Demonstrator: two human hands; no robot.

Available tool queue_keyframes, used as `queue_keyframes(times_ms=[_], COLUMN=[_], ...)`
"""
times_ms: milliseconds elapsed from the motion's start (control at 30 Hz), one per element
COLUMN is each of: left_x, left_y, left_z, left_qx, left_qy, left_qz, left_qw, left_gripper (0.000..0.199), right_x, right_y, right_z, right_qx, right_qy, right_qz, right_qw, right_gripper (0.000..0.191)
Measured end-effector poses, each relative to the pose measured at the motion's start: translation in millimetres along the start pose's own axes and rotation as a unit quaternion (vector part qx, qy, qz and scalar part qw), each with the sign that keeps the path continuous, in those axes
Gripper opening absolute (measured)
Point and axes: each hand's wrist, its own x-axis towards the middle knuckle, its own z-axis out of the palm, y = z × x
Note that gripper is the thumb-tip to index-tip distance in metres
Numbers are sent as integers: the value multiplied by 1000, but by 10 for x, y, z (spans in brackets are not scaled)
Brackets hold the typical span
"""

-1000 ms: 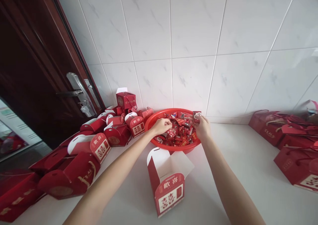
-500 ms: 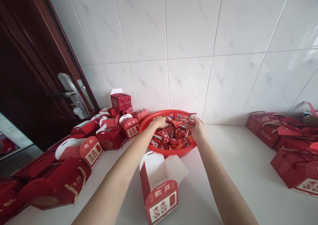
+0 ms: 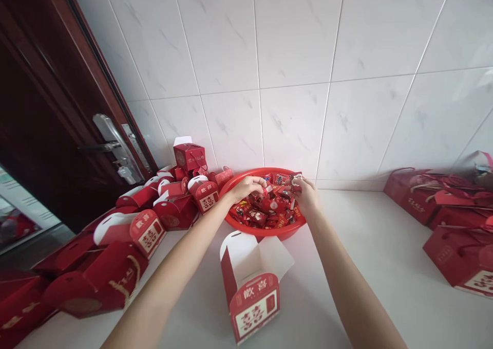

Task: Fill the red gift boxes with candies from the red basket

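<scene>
A round red plastic basin (image 3: 265,231) full of wrapped candies (image 3: 271,205) stands against the tiled wall. Over its left side is my left hand (image 3: 248,187), fingers curled, with a red wrapper showing at the fingertips. My right hand (image 3: 308,195), at the basin's right side, pinches a wrapped candy with a dark red and white wrapper (image 3: 297,176). In front of the basin, between my forearms, a red and white gift box (image 3: 250,297) sits with its top flaps spread. The part of its white inside that I can see holds nothing.
Several red gift boxes (image 3: 169,210) crowd the left side of the white counter (image 3: 346,225) up to the wall. More red boxes (image 3: 458,246) stand at the right. A dark wooden door (image 3: 46,92) with a metal handle (image 3: 111,146) is at the left.
My left hand has risen from among the candies and moved slightly right, its fingers now curled. The right hand stays by the basin's right side with its candy. The view has shifted slightly.
</scene>
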Motion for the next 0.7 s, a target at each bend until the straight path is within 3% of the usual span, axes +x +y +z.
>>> queue_keyframes(times_ms=[167,433,700], left_x=[-47,-16,-27], left_y=[-57,-167,-173], left_z=[52,49,41], left_qx=[-37,-58,-15], left_qy=[27,84,100], left_qz=[24,41,63], left_qw=[999,994,993], left_gripper=[26,18,39], right_x=[-11,-8,-69], right_y=[15,24,-8], right_z=[3,-6,17], right_qx=[-23,-42,-65], right_qy=[-19,-29,-60], right_qz=[5,-5,1], right_qw=[1000,999,996], right_gripper=[10,10,3])
